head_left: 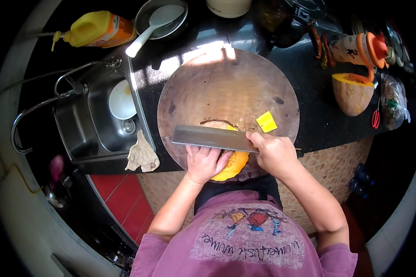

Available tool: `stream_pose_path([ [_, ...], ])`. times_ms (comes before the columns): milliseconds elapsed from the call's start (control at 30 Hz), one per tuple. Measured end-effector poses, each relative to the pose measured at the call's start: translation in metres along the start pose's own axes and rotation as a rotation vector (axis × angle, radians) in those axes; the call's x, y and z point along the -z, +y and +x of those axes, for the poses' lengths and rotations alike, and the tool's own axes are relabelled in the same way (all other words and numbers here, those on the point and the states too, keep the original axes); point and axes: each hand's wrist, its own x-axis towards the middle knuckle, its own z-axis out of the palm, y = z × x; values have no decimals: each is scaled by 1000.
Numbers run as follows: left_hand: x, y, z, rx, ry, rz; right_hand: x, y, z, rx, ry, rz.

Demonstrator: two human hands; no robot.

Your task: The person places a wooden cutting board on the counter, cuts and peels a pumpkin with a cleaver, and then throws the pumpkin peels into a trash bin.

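My right hand is closed around the handle end of a cleaver, whose broad blade reaches leftward over the round wooden cutting board. Beneath and in front of the blade lies a piece of orange pumpkin with its seedy inside showing. My left hand presses on the pumpkin's left side, fingers curled under the blade's lower edge and partly hidden by it. A bit of yellow flesh peeks out behind the blade. One cut yellow pumpkin chunk lies apart, to the right on the board.
Left of the board is a steel sink with a white bowl; a rag hangs at its edge. Behind stand a yellow bottle and a pan with a white ladle. Rightward are a pumpkin half and red scissors.
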Motion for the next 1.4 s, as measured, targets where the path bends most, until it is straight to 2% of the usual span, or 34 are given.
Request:
stream_pose_path([
  [167, 2, 1, 1, 34, -29, -27, 6, -3, 6, -65, -166, 13],
  [467, 1, -1, 2, 31, -14, -67, 0, -11, 25, -106, -299, -30],
  [767, 5, -2, 3, 39, -8, -92, -2, -5, 32, -107, -257, 45],
  [1000, 1, -4, 1, 27, 12, -109, 20, -9, 31, -152, -359, 33],
  [1400, 5, -3, 6, 68, -5, -122, -5, -10, 45, -144, -385, 64],
])
